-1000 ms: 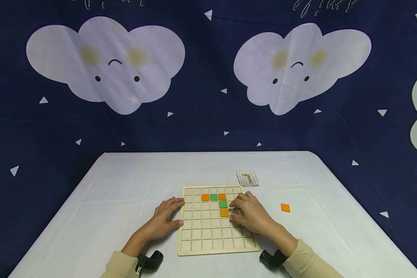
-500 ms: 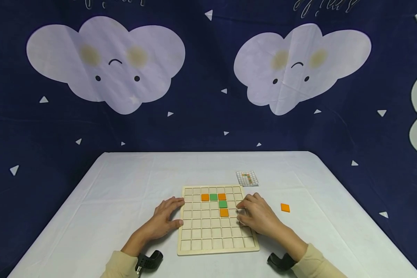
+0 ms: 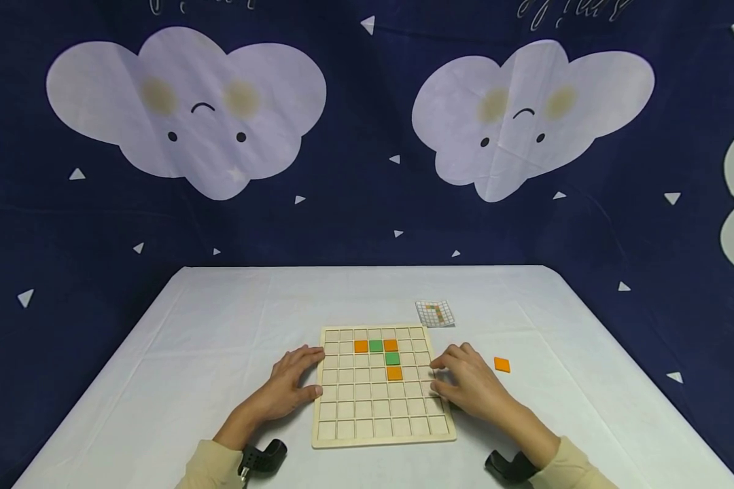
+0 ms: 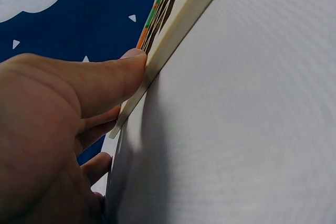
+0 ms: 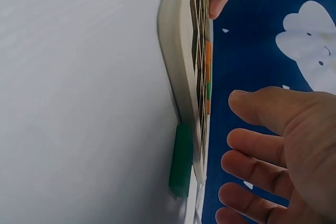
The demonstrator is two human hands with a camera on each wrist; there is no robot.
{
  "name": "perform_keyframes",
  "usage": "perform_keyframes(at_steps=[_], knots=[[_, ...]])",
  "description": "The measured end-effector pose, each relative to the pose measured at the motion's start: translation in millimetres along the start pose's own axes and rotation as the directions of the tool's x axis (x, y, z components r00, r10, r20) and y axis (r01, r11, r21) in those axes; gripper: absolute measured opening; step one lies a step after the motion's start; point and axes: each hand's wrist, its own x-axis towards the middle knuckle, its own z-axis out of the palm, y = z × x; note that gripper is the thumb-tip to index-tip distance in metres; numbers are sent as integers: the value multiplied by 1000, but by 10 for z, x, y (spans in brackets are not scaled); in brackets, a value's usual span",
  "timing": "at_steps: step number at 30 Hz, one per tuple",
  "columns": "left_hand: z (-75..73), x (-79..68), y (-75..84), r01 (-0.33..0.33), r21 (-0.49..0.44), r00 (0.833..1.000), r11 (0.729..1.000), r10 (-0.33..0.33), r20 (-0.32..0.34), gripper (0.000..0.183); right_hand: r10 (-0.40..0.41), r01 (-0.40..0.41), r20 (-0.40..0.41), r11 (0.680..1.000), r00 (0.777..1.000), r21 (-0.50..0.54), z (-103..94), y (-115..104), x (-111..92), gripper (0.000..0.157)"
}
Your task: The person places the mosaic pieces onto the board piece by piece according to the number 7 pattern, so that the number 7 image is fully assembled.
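Observation:
A wooden grid board lies on the table, with orange and green square tiles in an angled line; the lowest is an orange tile. My left hand rests along the board's left edge, its thumb and fingertips touching the rim. Over the board's right edge is my right hand, fingers loosely bent and apart, with nothing between them. In the right wrist view a green tile sits beside the board's edge; the right hand hides it from the head view. A loose orange tile lies farther right.
A small pattern card showing a coloured grid lies behind the board's far right corner. The white-covered table ends at a dark blue cloth backdrop with clouds. Black wrist devices sit at both wrists.
My right hand has moved rightward from beside the coloured tiles to the board's right edge. The left hand and the tiles seen in the head view have stayed put.

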Motion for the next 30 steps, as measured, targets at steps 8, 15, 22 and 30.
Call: perform_keyframes(at_steps=[8, 15, 22, 30], knots=[[4, 6, -12, -3, 5, 1000, 1000, 3, 0, 59, -6, 6, -15, 1000, 1000, -7, -22, 80, -67, 26], [9, 8, -18, -8, 10, 1000, 1000, 8, 0, 59, 12, -12, -5, 1000, 1000, -6, -35, 145, -137, 29], [4, 9, -13, -3, 4, 1000, 1000, 3, -2, 60, 47, -47, 18, 999, 999, -9, -62, 160, -192, 30], [7, -1, -16, -5, 1, 1000, 1000, 5, -1, 60, 61, -60, 44, 998, 997, -31, -74, 171, -233, 31]])
